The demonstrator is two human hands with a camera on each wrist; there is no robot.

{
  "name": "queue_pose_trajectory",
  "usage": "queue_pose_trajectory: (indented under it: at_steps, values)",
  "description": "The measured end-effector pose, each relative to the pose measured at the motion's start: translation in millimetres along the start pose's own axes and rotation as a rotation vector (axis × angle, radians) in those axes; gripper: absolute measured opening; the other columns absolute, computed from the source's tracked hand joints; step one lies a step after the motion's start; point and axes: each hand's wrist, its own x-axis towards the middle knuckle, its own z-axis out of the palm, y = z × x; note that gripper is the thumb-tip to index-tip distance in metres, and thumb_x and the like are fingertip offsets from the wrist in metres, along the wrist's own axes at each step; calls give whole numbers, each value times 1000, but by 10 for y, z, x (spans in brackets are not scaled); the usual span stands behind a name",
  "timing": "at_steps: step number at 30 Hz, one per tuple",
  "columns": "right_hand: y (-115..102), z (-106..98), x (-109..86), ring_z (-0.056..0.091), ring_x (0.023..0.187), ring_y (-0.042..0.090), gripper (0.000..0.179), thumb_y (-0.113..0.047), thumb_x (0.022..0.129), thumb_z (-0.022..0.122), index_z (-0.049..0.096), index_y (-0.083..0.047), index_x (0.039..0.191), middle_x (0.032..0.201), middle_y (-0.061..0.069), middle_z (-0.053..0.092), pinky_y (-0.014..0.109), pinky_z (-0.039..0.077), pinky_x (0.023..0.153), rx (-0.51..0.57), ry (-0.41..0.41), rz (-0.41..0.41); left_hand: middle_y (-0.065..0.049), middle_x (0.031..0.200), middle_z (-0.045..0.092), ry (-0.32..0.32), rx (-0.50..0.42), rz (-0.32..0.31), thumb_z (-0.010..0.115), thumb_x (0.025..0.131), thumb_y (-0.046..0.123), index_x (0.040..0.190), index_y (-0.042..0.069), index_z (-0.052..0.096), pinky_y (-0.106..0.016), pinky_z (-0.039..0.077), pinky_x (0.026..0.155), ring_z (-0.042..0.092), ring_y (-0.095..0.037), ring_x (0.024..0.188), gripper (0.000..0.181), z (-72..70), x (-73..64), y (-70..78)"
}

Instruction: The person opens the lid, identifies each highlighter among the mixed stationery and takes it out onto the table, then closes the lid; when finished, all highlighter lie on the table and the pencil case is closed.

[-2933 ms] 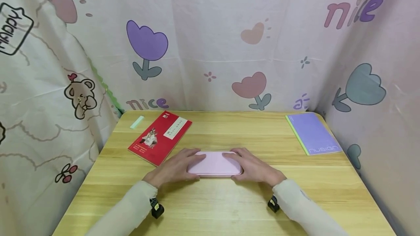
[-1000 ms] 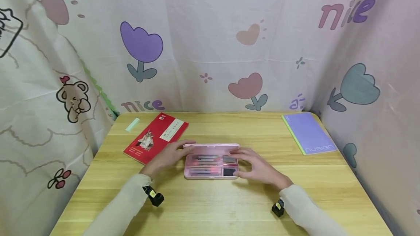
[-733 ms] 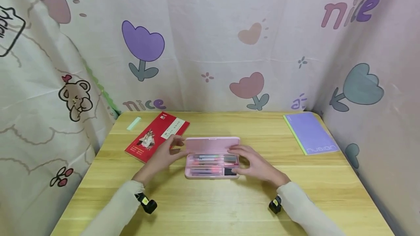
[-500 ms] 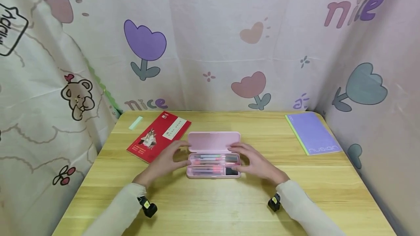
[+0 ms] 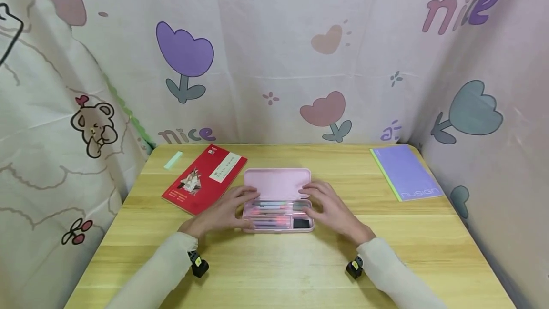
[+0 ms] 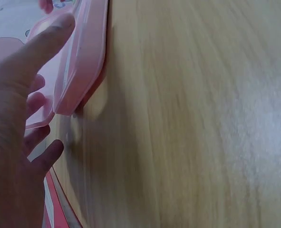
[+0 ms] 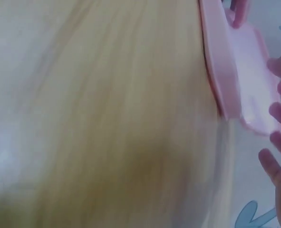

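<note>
A pink pencil case (image 5: 278, 182) stands with its lid tipped back in the middle of the table in the head view. Inside lie several pens (image 5: 270, 223) in two rows, with a black block (image 5: 301, 223) in the front right compartment. My left hand (image 5: 223, 209) is at the case's left end, its thumb over the front row and its fingers near the hinge. At the right end is my right hand (image 5: 336, 211), fingers spread beside lid and tray. Both wrist views show loosely parted fingers around the pink case (image 6: 85, 57), with nothing pinched.
A red booklet (image 5: 206, 178) lies back left, close to the left hand, with a pale green strip (image 5: 173, 160) beyond it. A purple notebook (image 5: 405, 173) sits at the back right. A patterned curtain (image 5: 257, 61) borders the table's back and sides.
The pencil case was closed between both hands; its lid has been raised and tipped back, showing the pens. My left hand drew away leftward, then came back over the case's left end.
</note>
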Motion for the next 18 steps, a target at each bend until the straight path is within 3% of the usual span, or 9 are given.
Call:
queue_pose_trajectory:
  at_steps: [7, 18]
  values:
    - [-141, 86, 118, 60, 129, 21, 39, -30, 102, 78, 72, -18, 139, 138, 0, 70, 49, 52, 110, -27, -121, 30, -5, 165, 46, -17, 57, 3, 89, 85, 60, 162, 23, 55, -63, 44, 124, 41, -31, 153, 92, -6, 5, -16]
    - [-239, 240, 320, 66, 112, 18, 20, -22, 102, 80, 80, -15, 120, 118, -2, 79, 45, 53, 104, -175, -154, -79, -3, 159, 50, -40, 56, -43, 89, 83, 63, 160, 24, 57, -58, 48, 121, 45, -25, 145, 92, -20, 4, 8]
